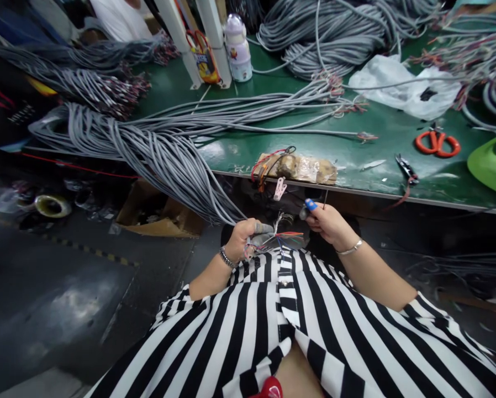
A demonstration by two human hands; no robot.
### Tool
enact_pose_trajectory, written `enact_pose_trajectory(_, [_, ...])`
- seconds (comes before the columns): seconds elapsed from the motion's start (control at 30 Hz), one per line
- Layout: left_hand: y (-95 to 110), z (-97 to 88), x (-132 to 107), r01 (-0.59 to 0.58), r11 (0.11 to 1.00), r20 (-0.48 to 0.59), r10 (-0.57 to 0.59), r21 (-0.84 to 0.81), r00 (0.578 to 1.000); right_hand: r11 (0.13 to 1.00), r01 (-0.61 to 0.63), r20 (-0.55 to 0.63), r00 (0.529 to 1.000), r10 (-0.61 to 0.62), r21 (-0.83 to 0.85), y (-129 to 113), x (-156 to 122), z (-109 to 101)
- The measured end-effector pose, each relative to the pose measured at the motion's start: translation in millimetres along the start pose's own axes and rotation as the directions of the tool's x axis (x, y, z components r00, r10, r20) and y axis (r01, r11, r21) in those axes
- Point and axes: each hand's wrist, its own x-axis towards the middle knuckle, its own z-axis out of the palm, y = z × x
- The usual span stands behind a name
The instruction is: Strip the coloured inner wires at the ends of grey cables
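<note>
My left hand [243, 237] is closed around the end of a thick bundle of grey cables [165, 160] that drapes off the green table. Coloured inner wires [283, 239] fan out of the cable end towards the right. My right hand [327, 223] is pinched shut on a small tool with a blue-taped tip [310, 205], held just right of the wire ends, below the table edge [355, 190].
On the green table lie orange scissors [437, 143], small cutters [406, 167], a taped block with wires [296, 167], a white plastic bag [401, 83], a bottle [237, 48], a green basket [494, 161] and more cable coils [326, 33]. A cardboard box [157, 213] sits on the floor.
</note>
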Motion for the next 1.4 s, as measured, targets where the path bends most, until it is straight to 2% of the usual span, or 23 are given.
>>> enact_pose_trajectory(0.17, [-0.1, 0.7, 1.2, 0.056, 0.998, -0.003, -0.056, -0.021, 0.998, 0.981, -0.021, 0.25, 0.966, 0.07, -0.192, -2.9, -7.9, 7.0])
enact_pose_trajectory(0.3, [8.5, -0.3, 9.6, 0.085, 0.996, 0.055, -0.083, -0.027, 0.995, 0.939, 0.006, 0.458, 0.874, 0.162, -0.344, -9.0, -2.5, 28.0])
enact_pose_trajectory(0.37, [10.9, -1.6, 11.5, 0.087, 0.996, 0.074, -0.084, -0.036, 0.994, 0.932, -0.016, 0.489, 0.848, 0.205, -0.362, -9.4, 1.8, 39.3])
enact_pose_trajectory(0.47, [10.4, -4.1, 10.3, 0.104, 0.994, 0.068, -0.101, -0.045, 0.993, 0.952, -0.091, 0.383, 0.901, 0.203, -0.292, -3.7, 8.5, 51.3])
enact_pose_trajectory(0.6, [6.9, -5.3, 4.9, 0.12, 0.99, 0.02, -0.119, -0.074, 0.993, 0.985, -0.1, 0.118, 0.986, 0.116, -0.138, 5.7, 19.0, 48.1])
enact_pose_trajectory(0.7, [5.6, -3.7, 0.4, 0.154, 0.985, -0.071, -0.159, -0.073, 0.985, 0.998, -0.038, -0.078, 0.996, 0.041, 0.042, 6.3, 27.2, 31.7])
enact_pose_trajectory(0.77, [6.2, -2.7, -0.4, 0.204, 0.975, -0.167, -0.216, -0.089, 0.962, 0.988, 0.012, -0.14, 0.99, 0.009, 0.154, 4.7, 31.2, 19.9])
enact_pose_trajectory(0.83, [7.8, -2.5, 2.7, 0.228, 0.966, -0.246, -0.252, -0.121, 0.936, 0.978, 0.023, -0.109, 0.994, 0.0, 0.209, 2.9, 33.7, 12.0])
enact_pose_trajectory(0.9, [9.3, -2.3, 10.5, 0.231, 0.962, -0.284, -0.263, -0.142, 0.922, 0.976, -0.017, 0.017, 1.0, 0.014, 0.215, 0.6, 35.4, 10.5])
enact_pose_trajectory(1.0, [7.7, -0.1, 27.8, 0.214, 0.967, -0.332, -0.25, -0.14, 0.91, 0.977, -0.095, 0.213, 0.976, 0.054, 0.189, -6.1, 38.2, 18.8])
enact_pose_trajectory(1.07, [3.4, 2.7, 39.3, 0.188, 0.975, -0.37, -0.221, -0.122, 0.903, 0.981, -0.099, 0.272, 0.961, 0.05, 0.167, -11.9, 40.5, 28.0])
enact_pose_trajectory(1.13, [-2.2, 5.8, 48.3, 0.165, 0.982, -0.388, -0.189, -0.094, 0.902, 0.99, -0.031, 0.238, 0.971, -0.003, 0.139, -15.8, 43.4, 36.7])
enact_pose_trajectory(1.2, [-7.5, 8.6, 53.7, 0.154, 0.986, -0.385, -0.169, -0.07, 0.907, 0.99, 0.088, 0.106, 0.989, -0.1, 0.113, -16.1, 46.9, 43.0])
enact_pose_trajectory(1.3, [-14.6, 11.3, 55.2, 0.146, 0.988, -0.364, -0.156, -0.057, 0.918, 0.975, 0.201, -0.069, 0.979, -0.194, 0.099, -11.7, 52.6, 46.8])
enact_pose_trajectory(1.4, [-21.0, 12.8, 52.2, 0.166, 0.984, -0.339, -0.177, -0.06, 0.924, 0.974, 0.154, -0.033, 0.988, -0.15, 0.168, -8.8, 57.8, 47.0])
